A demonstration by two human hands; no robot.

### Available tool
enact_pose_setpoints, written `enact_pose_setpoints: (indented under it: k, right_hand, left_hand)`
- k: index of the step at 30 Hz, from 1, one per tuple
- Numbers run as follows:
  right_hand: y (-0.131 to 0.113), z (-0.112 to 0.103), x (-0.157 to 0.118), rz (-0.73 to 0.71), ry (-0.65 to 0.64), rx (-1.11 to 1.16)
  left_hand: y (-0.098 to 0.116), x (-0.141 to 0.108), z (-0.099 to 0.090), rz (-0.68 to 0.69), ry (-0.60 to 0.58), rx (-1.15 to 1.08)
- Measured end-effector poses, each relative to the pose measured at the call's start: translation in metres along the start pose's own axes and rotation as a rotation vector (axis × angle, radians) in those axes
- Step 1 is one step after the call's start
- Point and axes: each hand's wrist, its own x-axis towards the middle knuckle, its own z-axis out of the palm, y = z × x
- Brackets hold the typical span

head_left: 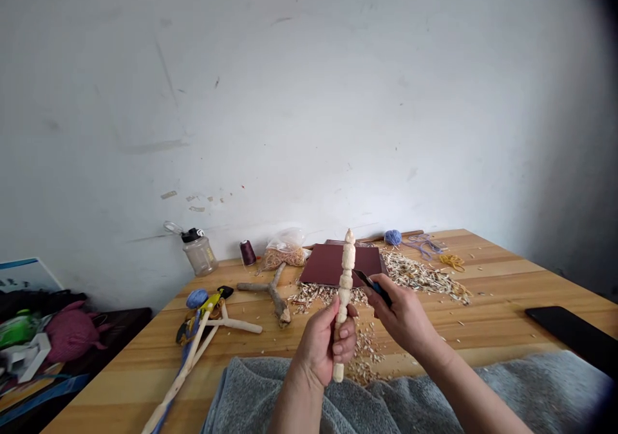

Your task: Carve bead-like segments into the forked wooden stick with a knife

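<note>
Wooden spindle (346, 286), left hand (321, 350); knife (371, 284), right hand (403, 318).

From my right hand (403, 321) I can swing rightward over the table (487, 337) as far as a black phone (570, 331). Ahead, low wood shavings (420, 276) lie in the path; left of my left hand (318, 350), a forked branch (270, 295) and peeled sticks (183, 363) obstruct passage.

Wooden table (502, 299) — shavings (415, 276), sandpaper (328, 265), forked branch (270, 291), thread spool (248, 252), plastic bottle (199, 254), phone (570, 331)

Carving knife handle (378, 287) partly hidden
</note>
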Motion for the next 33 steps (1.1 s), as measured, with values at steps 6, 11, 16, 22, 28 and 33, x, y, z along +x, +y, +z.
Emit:
enact_pose_setpoints:
  k: [6, 11, 16, 22, 28, 33]
  right_hand:
    - [-0.001, 0.002, -0.003, -0.168, 0.029, -0.286]
    - [-0.003, 0.001, -0.004, -0.254, 0.055, -0.552]
    - [-0.001, 0.001, -0.003, -0.246, 0.061, -0.605]
    - [-0.002, 0.006, -0.004, -0.268, -0.007, -0.634]
    - [-0.01, 0.009, -0.007, -0.362, 0.002, -0.617]
    - [-0.011, 0.008, -0.01, -0.375, 0.072, -0.603]
  left_hand:
    - [-0.002, -0.001, 0.004, 0.103, 0.106, 0.154]
    - [-0.006, 0.002, 0.009, 0.298, 0.216, 0.286]
    - [-0.01, 0.004, 0.007, 0.316, 0.28, 0.267]
    - [-0.011, 0.003, 0.009, 0.324, 0.276, 0.196]
    - [-0.011, 0.003, 0.009, 0.389, 0.251, 0.195]
    - [-0.012, 0.004, 0.006, 0.411, 0.215, 0.261]
